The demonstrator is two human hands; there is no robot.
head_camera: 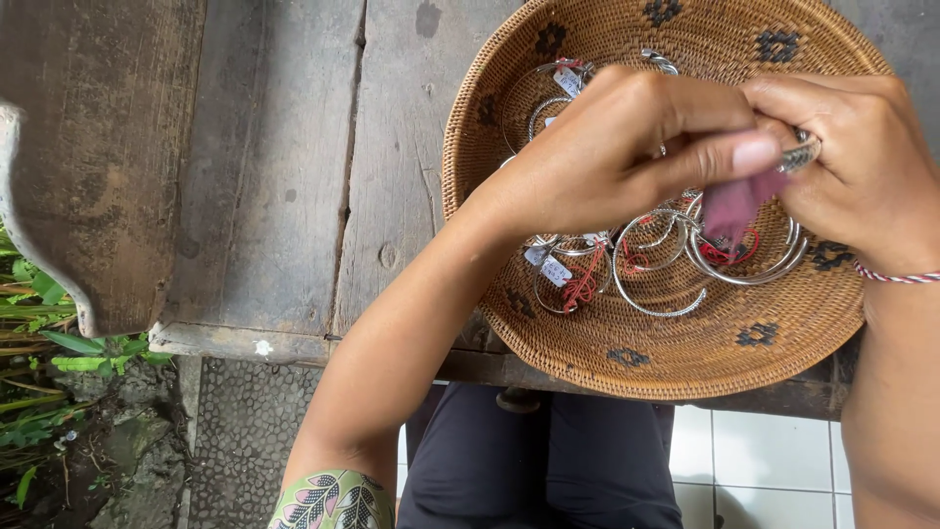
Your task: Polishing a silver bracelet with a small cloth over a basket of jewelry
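I logged: woven basket [587, 343], tan with dark brown diamond motifs; bangles [676, 264], silver, with red threads and white tags; cloth [729, 211], dusty pink; wrist cord [896, 277], red-and-white striped; sleeve [333, 502], green-and-black leaf print; table [294, 176], weathered grey-brown; trousers [539, 460], dark.

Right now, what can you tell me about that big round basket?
The basket is a wide, shallow bowl woven from tan fibre, with small dark diamond patterns spaced around its wall. It sits on a weathered wooden table, its near rim reaching past the table's edge. Inside lies a heap of silvery bangles, some with red threads and small white tags. Both hands are held over its middle, hiding part of the inside.
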